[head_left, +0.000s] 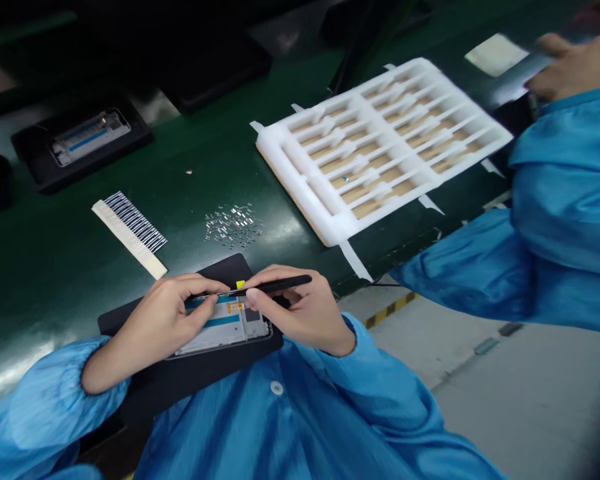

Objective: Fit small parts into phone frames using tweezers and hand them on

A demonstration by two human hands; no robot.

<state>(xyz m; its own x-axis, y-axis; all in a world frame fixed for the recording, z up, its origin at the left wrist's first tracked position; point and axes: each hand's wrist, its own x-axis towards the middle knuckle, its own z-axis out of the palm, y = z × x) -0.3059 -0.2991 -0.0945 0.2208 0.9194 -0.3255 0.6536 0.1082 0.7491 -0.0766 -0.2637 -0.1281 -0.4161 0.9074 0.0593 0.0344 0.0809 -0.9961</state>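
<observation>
My right hand [300, 307] grips black tweezers [283, 284] that point left along the far edge of a phone frame [215, 337]. My left hand [173, 317] is closed, thumb and index finger pinched at that same edge near the tweezers' tips. What it pinches is too small to make out. The phone frame is silver with blue strips and lies on a black pad [235, 267] in front of me. A small orange flex piece [236, 307] shows on the frame, and a yellow tab [240, 285] sticks up by the tweezers.
Loose small metal pieces [234, 225] lie scattered beyond the pad. Left of them is a cream strip [130, 240] with a row of thin dark strips. A white foam tray [340, 230] stands right. Another phone frame [91, 140] rests back left. A co-worker's hand [575, 67] is far right.
</observation>
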